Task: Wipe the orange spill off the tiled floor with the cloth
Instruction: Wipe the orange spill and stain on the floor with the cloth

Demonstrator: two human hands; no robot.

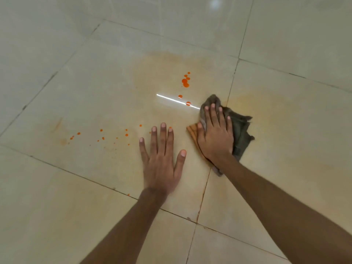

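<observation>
My right hand (215, 134) presses flat on a crumpled grey-green cloth (241, 130) on the tiled floor (95, 92); the cloth's left edge is stained orange. My left hand (162, 159) rests flat on the tile beside it, fingers spread, holding nothing. Bright orange drops (185, 81) lie beyond the hands, with two more drops nearer the cloth. Several small orange specks (102, 137) scatter to the left of my left hand. A pale orange smear (171, 61) tints the tile around the drops and to the right of the cloth.
Glossy beige tiles with dark grout lines (233, 80) fill the view. A bright strip of reflected light (171, 100) crosses the tile near the drops. No other objects are in view.
</observation>
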